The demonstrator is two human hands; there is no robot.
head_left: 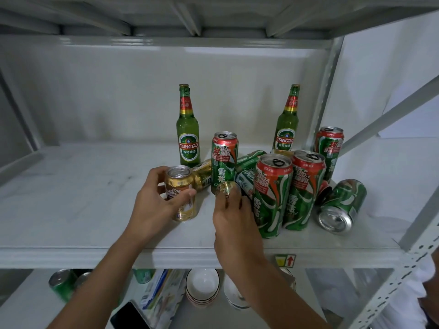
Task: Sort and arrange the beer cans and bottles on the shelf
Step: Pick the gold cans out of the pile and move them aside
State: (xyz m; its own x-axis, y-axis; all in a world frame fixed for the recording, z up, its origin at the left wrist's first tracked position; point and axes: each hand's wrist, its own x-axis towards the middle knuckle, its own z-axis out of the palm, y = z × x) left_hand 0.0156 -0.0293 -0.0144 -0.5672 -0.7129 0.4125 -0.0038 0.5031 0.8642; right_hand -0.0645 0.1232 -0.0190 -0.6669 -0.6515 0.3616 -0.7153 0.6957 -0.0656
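White-painted metal made up the shelf [71, 210], a smooth, faintly scuffed board backed by a pale wall, with another white board overhead and a perforated grey upright [389, 276] at the near right corner.

Left of centre, the left hand [154, 205] curled round a short gold aluminium can [181, 193], thumb on its near side, the can standing upright on the board. Just behind it a second gold can [203, 173] lay on its side. Further back stood a green glass Tsingtao bottle [188, 129]. The right hand [234, 222] gripped something small and gold-topped [226, 187] in its fingertips; what it was could not be told. Behind that hand stood a tall green-and-red can [224, 160], with green cans lying flat [249, 160] beside it.

Right of centre, two more tall green-and-red cans [272, 195] stood side by side near the front edge. A second Tsingtao bottle [287, 122] stood far back, another upright can [330, 150] by the upright, and one green can [342, 205] lay toppled, base toward the camera.

Below, a lower shelf held stacked white bowls [202, 288], green cans [62, 283] and a black phone [129, 317].
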